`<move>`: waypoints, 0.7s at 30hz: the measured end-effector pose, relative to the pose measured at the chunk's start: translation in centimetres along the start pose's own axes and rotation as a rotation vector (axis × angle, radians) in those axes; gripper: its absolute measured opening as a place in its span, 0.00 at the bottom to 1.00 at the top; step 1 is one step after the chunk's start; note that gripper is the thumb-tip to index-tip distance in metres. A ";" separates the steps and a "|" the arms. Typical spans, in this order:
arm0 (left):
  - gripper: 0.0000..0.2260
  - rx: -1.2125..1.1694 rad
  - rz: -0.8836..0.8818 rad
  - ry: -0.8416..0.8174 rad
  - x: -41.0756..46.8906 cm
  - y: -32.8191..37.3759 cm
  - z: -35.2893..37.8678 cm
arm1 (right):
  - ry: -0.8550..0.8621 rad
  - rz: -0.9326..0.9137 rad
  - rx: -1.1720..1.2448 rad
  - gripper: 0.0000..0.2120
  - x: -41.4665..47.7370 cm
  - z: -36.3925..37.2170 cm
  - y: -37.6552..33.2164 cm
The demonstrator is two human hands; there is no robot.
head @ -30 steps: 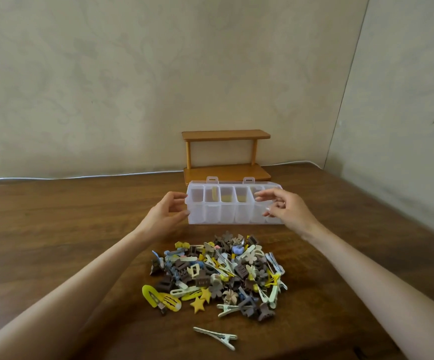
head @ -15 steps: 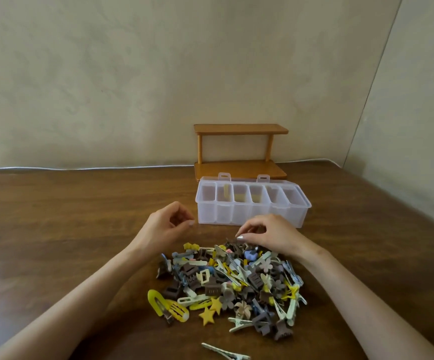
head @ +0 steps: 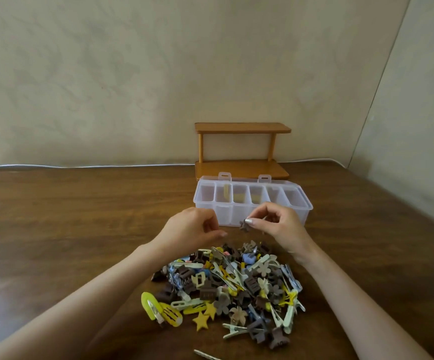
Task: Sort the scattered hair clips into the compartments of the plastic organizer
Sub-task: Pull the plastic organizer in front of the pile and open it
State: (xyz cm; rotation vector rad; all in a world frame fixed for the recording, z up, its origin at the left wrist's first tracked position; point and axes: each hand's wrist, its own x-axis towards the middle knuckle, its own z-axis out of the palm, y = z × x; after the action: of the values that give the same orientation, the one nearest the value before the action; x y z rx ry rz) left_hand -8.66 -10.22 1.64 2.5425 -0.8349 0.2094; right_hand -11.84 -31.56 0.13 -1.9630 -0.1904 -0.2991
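Observation:
A clear plastic organizer with several compartments stands open on the brown table. In front of it lies a mixed pile of hair clips in yellow, brown, cream and blue. My right hand is raised above the pile's far edge and pinches a small grey-brown flower clip between thumb and forefinger, in front of the organizer's front wall. My left hand hovers just left of it with loosely curled fingers and holds nothing that I can see.
A small two-tier wooden shelf stands against the wall right behind the organizer. A white cable runs along the table's back edge. One pale clip lies apart near the front edge.
My right hand has lifted off the pile with a flower clip pinched in it. My left hand has stayed beside it. The view has tilted slightly.

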 end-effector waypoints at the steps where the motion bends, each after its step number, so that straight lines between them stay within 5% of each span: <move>1: 0.12 0.038 -0.017 -0.066 0.6 0.3 0.2 | 0.014 0.004 0.010 0.01 0.0 0.0 0.1; 7: 0.11 0.048 -0.083 -0.248 2.5 0.6 1.6 | 0.112 0.029 0.116 0.02 0.0 -0.5 0.2; 11: 0.09 -0.042 -0.097 -0.203 2.6 0.4 1.6 | 0.272 0.021 0.169 0.02 0.0 -1.1 -0.1; 17: 0.07 -0.167 -0.035 -0.035 2.6 1.3 1.0 | 0.788 0.109 -0.008 0.03 0.3 -4.1 0.6; 21: 0.06 -0.239 -0.006 0.010 2.6 1.8 1.2 | 0.769 0.146 -0.163 0.06 0.8 -5.0 1.9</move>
State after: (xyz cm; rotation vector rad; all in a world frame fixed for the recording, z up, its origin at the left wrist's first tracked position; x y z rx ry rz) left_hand -7.68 -13.45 1.94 2.3190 -0.7973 0.1121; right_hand -11.22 -36.92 0.63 -1.8674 0.4845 -0.9619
